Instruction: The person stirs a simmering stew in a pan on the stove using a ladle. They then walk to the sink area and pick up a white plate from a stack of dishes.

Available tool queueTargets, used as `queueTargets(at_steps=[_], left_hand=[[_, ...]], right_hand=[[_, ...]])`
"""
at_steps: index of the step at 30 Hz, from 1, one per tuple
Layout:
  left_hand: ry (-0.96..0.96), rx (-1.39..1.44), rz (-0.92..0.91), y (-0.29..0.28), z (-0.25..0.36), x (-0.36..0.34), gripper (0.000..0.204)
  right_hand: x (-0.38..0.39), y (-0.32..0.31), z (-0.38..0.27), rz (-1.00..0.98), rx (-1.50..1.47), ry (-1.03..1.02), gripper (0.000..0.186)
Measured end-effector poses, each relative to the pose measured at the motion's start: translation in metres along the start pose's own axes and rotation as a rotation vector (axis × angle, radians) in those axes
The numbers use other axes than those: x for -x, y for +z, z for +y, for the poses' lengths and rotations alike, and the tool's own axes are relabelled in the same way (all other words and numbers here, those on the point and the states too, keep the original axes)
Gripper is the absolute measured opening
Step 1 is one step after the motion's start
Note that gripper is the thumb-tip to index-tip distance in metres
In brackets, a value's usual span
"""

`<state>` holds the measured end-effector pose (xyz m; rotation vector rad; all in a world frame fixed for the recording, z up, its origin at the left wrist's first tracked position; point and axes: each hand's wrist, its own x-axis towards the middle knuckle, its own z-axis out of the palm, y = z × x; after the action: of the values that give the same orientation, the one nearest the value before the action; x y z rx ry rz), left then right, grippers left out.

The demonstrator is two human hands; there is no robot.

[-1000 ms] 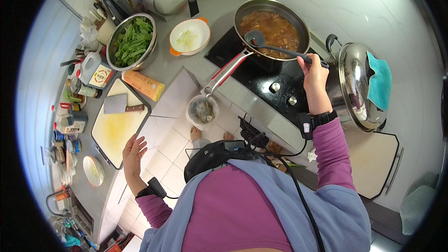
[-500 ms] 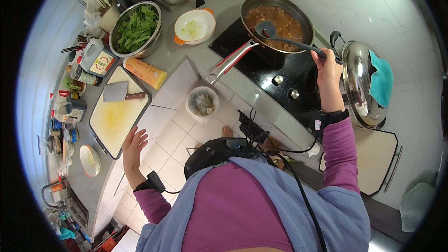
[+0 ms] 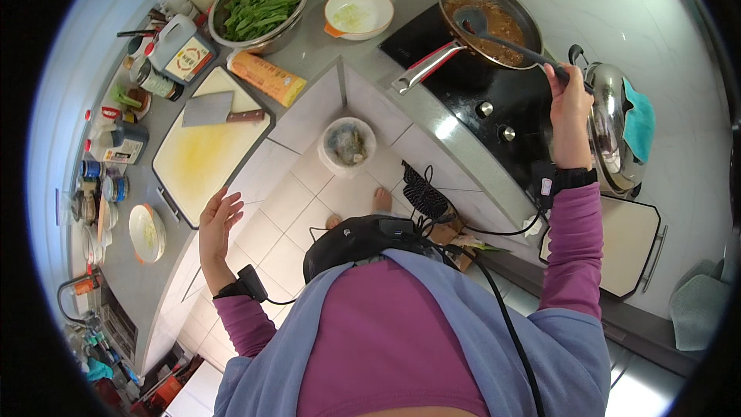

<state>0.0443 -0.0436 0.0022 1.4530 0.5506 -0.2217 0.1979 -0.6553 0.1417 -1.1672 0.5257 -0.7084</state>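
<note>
The long handle of a dark ladle (image 3: 513,45) is gripped in my right hand (image 3: 570,108), which is at the right side of the stove. Its bowl-shaped head dips into brown, saucy food in the frying pan (image 3: 529,17), near the left side of the pan. This pan has a silver-and-red handle and sits on the black cooktop (image 3: 455,91). Over at the left, my left hand (image 3: 219,220) hangs with fingers apart and holds nothing. It is beside the near edge of a white cutting board (image 3: 179,158), on which a cleaver (image 3: 207,110) lies.
Past the board are a steel bowl of leafy greens (image 3: 279,33), an orange packet (image 3: 266,77) and a white bowl (image 3: 377,11). Jugs and jars line the left wall. A lidded pot (image 3: 608,127) with a teal cloth (image 3: 638,123) stands right. Below is a lined bin (image 3: 332,164); cables hang near me.
The whole view has shifted, so the counter and stove sit higher and the pan farther right. The ladle's head remains in the pan, held by my right hand. My left hand stays empty.
</note>
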Motion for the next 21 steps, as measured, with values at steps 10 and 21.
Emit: queueTargets(at_steps=[10,21], left_hand=[[-0.012,0.030,0.046,-0.064,-0.024,0.034,0.045],[-0.076,0.003,0.142,-0.113,-0.041,0.060,0.046]], right_hand=[[0.087,0.067,0.007,-0.245,-0.066,0.100,0.013],[0.181,0.079,0.070,-0.355,0.027,0.222,0.021]])
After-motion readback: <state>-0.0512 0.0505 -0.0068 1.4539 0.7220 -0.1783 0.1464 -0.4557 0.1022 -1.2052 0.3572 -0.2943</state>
